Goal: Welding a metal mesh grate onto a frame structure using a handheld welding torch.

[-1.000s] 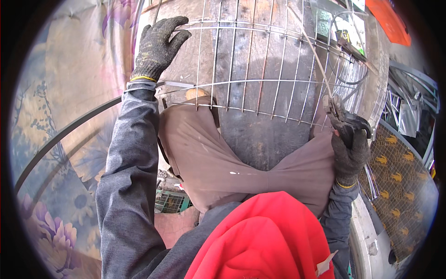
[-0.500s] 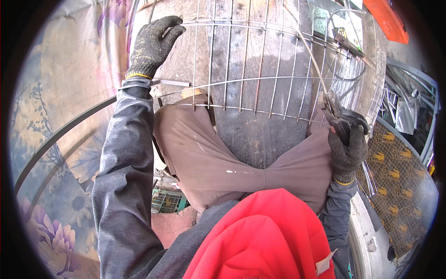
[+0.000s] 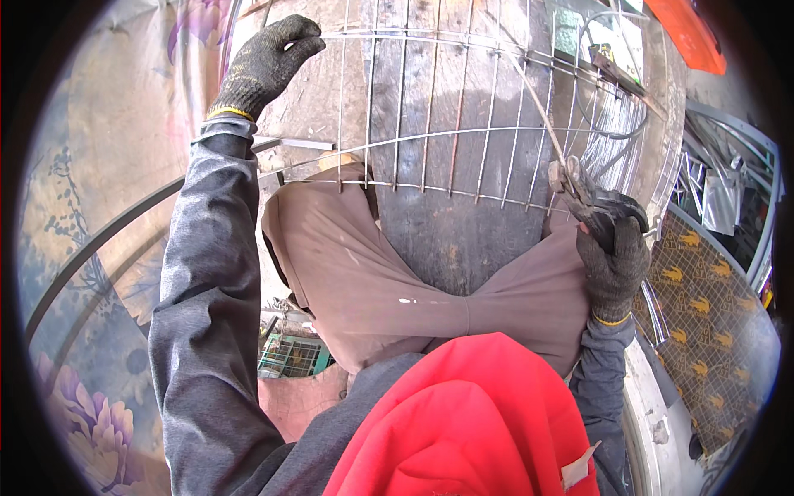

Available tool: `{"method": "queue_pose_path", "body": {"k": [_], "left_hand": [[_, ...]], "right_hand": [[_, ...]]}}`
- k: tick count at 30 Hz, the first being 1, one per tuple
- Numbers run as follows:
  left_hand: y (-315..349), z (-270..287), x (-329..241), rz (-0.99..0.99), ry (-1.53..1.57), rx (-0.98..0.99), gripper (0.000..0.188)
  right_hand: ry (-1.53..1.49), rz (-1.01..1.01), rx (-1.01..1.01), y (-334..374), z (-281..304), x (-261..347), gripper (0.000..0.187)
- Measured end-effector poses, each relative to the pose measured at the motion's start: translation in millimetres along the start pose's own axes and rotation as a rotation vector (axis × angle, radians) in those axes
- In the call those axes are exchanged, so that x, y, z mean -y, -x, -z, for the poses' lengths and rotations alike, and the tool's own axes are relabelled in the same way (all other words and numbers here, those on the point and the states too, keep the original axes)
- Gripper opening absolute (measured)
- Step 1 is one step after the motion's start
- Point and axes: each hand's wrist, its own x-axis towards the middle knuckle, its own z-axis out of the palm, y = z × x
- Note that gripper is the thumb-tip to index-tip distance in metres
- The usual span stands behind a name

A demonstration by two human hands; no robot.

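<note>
Pinching wire grid in my left fingers, likely steadying it over the tabletop, in from its near edge, I grip pliers in my right fingers, nose by the grid's near-right corner.

The right hand grips dark pliers at a wire grid (left hand by its far-left end).

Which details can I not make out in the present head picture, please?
In the head view:
- Wire grid: far end cut off by the upper edge.
- Pincers: handle ends hidden by the gloved right hand.
- Gloved left hand: its back hides the palm.
- Orange object: cut off by the upper edge.
</note>
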Motion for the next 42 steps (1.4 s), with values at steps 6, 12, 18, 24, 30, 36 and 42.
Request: {"method": "queue_pose_path", "body": {"k": [6,12,18,24,30,36,42], "left_hand": [[-9,8,4,-0.047,-0.002,0.090,0.029],[-12,8,1,-0.025,-0.049,0.124,0.028],[-9,12,-13,0.054,-0.044,0.138,0.032],[-8,9,-11,0.049,-0.066,0.123,0.034],[-7,9,-10,0.041,-0.047,0.105,0.034],[-8,5,-3,0.061,-0.030,0.095,0.034],[-6,4,-3,0.077,-0.041,0.081,0.035]], "right_hand": [[-0.045,0.038,0.043,1,4,1,0.060],[0.017,0.058,0.084,-1,7,6,0.071],[0.064,0.043,0.062,6,5,0,0.055],[0.062,0.120,0.113,-1,7,3,0.079],[-0.012,-0.015,0.117,3,4,5,0.057],[0.144,0.002,0.128,-5,6,19,0.049],[0.204,0.081,0.175,-7,2,17,0.047]]}}
